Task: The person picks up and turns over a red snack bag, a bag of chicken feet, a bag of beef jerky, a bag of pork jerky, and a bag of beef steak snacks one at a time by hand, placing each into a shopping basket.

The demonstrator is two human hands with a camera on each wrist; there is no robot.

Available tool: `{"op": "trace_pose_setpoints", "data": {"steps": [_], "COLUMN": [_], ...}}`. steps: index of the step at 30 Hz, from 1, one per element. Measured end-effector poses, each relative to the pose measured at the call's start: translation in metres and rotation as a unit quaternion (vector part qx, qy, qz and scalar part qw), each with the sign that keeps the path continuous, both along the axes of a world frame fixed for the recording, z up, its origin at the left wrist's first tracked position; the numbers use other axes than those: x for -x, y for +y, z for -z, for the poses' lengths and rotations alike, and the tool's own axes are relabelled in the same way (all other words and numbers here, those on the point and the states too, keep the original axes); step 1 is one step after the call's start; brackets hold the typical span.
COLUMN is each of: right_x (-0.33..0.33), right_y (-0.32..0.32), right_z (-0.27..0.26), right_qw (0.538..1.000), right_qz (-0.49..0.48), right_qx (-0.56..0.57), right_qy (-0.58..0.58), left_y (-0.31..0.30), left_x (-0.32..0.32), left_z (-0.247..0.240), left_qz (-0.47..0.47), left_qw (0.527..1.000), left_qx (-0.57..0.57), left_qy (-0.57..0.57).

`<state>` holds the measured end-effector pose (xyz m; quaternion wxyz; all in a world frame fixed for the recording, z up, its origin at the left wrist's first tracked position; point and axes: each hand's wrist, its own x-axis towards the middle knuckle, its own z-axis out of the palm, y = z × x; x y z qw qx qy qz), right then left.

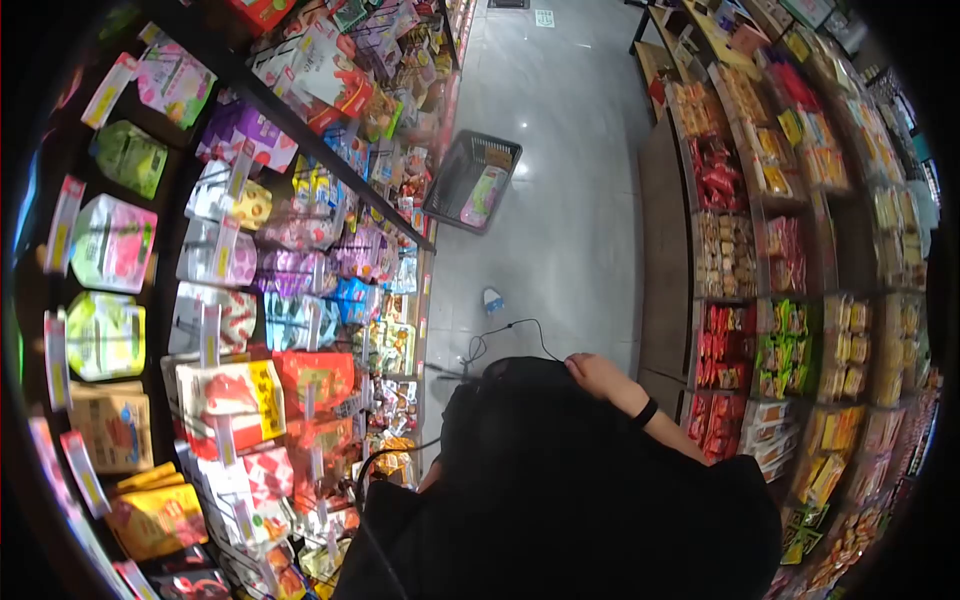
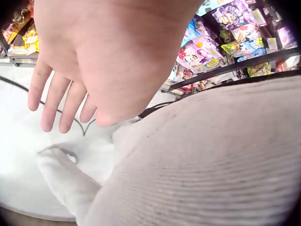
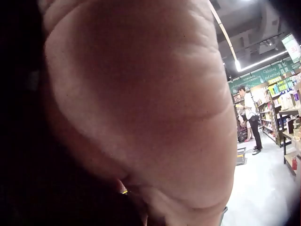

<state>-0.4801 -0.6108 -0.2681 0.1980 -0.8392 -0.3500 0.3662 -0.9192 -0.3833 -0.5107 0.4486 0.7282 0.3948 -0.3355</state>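
Observation:
In the left wrist view my left hand (image 2: 101, 56) hangs with fingers loosely extended and holds nothing, beside light ribbed clothing (image 2: 202, 160). Only a sliver of skin shows on that side in the head view, the rest hidden by black clothing (image 1: 570, 480). Against the front edge of that clothing lies my right hand (image 1: 600, 380), a black band (image 1: 646, 413) on its wrist. A thin black cable (image 1: 535, 322) runs to its fingertips. The palm (image 3: 146, 108) fills the right wrist view; its fingers are mostly hidden, so their grip cannot be made out.
A dark basket (image 1: 450, 173) with a pink-and-green package (image 1: 482, 195) stands on the grey floor (image 1: 580, 200) ahead. Snack shelves line the left, packed with bags (image 1: 105, 335); more shelves (image 1: 690, 235) stand at right. A person (image 3: 251, 117) stands farther off in the right wrist view.

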Motion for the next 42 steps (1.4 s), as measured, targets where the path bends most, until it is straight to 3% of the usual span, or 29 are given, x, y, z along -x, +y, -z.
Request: {"op": "trace_pose_setpoints", "data": {"steps": [4,7,8,11,13,17,21,23,24,25,26,27,28,29,30,31,33,35,37,38,39,41,42], "right_x": [-0.096,-0.171,-0.184,-0.244,-0.286,-0.382,-0.496,-0.558,-0.591,-0.62,-0.639,-0.658,-0.672,-0.678,-0.69,-0.707,-0.717,-0.727,-0.733,-0.735,-0.739,-0.739,-0.737], "right_y": [0.062,0.098,0.103,0.116,0.135,0.176,0.253,0.306,0.333,0.36,0.381,0.403,0.425,0.442,0.468,0.505,0.547,0.578,0.596,0.602,0.608,0.615,0.617], "right_z": [-0.018,-0.025,-0.022,0.018,0.035,0.094,0.158,0.213,0.245,0.277,0.309,0.351,0.398,0.436,0.458,0.467,0.511,0.569,0.616,0.634,0.644,0.663,0.669], "right_qw": [0.994,0.987,0.983,0.996,0.993,0.991,0.992,0.989,0.991,0.992,0.992,0.993,0.994,0.996,0.993,0.988,0.982,0.984,0.983,0.982,0.978,0.955,0.949], "right_qz": [0.059,0.066,0.065,0.055,0.073,0.076,0.037,0.023,-0.005,-0.031,-0.057,-0.056,-0.052,-0.042,-0.046,-0.054,-0.068,-0.082,-0.074,-0.071,-0.102,-0.186,-0.202], "right_qx": [0.016,0.062,0.083,0.051,0.082,0.107,0.122,0.145,0.131,0.118,0.108,0.096,0.082,0.073,0.109,0.142,0.173,0.16,0.164,0.167,0.164,0.201,0.209], "right_qy": [0.096,0.135,0.15,0.046,0.044,0.031,0.001,-0.014,-0.022,-0.03,-0.03,-0.035,-0.04,-0.043,-0.011,0.017,0.03,-0.014,-0.044,-0.058,-0.075,-0.114,-0.12], "left_y": [0.093,0.195,0.227,0.302,0.337,0.344,0.322,0.304,0.299,0.279,0.257,0.243,0.223,0.205,0.182,0.151,0.129,0.091,0.089,0.065,0.081,0.051,0.018], "left_x": [-0.119,-0.23,-0.266,-0.37,-0.425,-0.51,-0.525,-0.516,-0.525,-0.507,-0.524,-0.526,-0.532,-0.554,-0.568,-0.569,-0.634,-0.652,-0.695,-0.679,-0.715,-0.701,-0.682], "left_z": [0.027,0.059,0.063,0.03,0.032,-0.009,0.031,0.055,0.041,0.062,0.043,0.041,0.031,0.014,0.012,0.016,-0.004,-0.008,-0.026,-0.02,-0.03,-0.028,-0.019], "left_qz": [-0.001,-0.037,-0.078,-0.226,-0.254,-0.214,-0.247,-0.197,0.054,-0.074,-0.363,-0.233,-0.213,-0.304,-0.342,-0.284,-0.406,-0.17,-0.229,-0.186,-0.335,-0.225,-0.293], "left_qw": [0.996,0.97,0.958,0.9,0.908,0.932,0.932,0.951,0.921,0.976,0.929,0.972,0.977,0.951,0.932,0.953,0.881,0.979,0.951,0.953,0.9,0.962,0.946], "left_qx": [-0.028,-0.095,-0.097,-0.048,0.032,0.014,0.046,-0.011,-0.254,-0.12,0.014,-0.018,0.013,0.061,0.108,0.101,0.218,0.069,0.104,0.146,0.16,0.111,0.105], "left_qy": [-0.085,-0.22,-0.259,-0.369,-0.331,-0.293,-0.259,-0.237,-0.292,-0.168,-0.073,0.001,-0.004,-0.007,0.061,-0.043,0.103,0.094,0.182,0.188,0.227,0.11,0.087]}}
